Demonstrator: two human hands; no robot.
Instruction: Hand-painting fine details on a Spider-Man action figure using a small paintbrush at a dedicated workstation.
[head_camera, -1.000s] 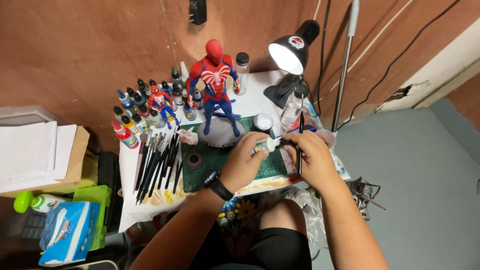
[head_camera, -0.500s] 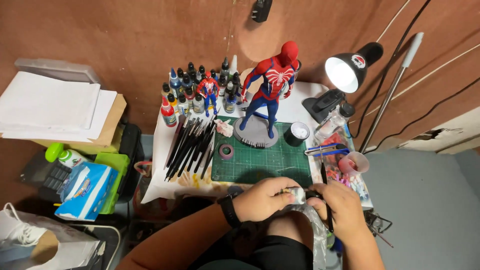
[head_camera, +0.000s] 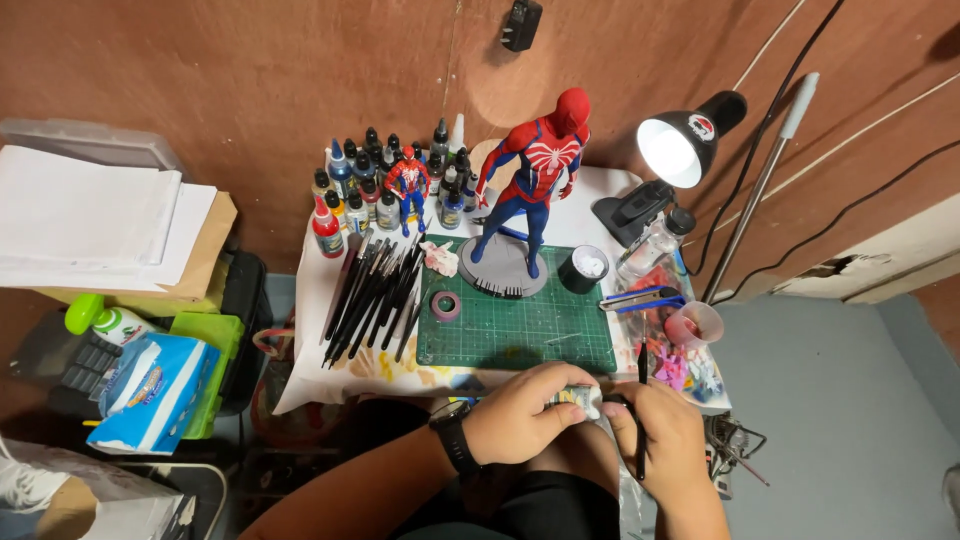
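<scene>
My left hand (head_camera: 525, 415), with a black watch on its wrist, grips a small white bottle or tube (head_camera: 578, 399) held over my lap. My right hand (head_camera: 665, 435) touches that bottle's end and also holds a thin black brush or tool (head_camera: 641, 420) upright between its fingers. Both hands sit below the front edge of the green cutting mat (head_camera: 520, 325). On the mat's far side stands a large red and blue hero figure (head_camera: 530, 190) on a round grey base. A smaller red figure (head_camera: 408, 185) stands among paint bottles (head_camera: 380, 180).
A row of black brushes (head_camera: 375, 295) lies left of the mat. A roll of tape (head_camera: 446, 306), a black jar (head_camera: 583, 268), a lit desk lamp (head_camera: 680, 150) and a pink cup (head_camera: 695, 325) crowd the small table. Paper stacks (head_camera: 90, 220) and a tissue pack (head_camera: 150, 390) sit at left.
My hands have drawn back from over the mat to my lap with the small bottle. The view has tilted down and shifted, so the table now lies higher in view.
</scene>
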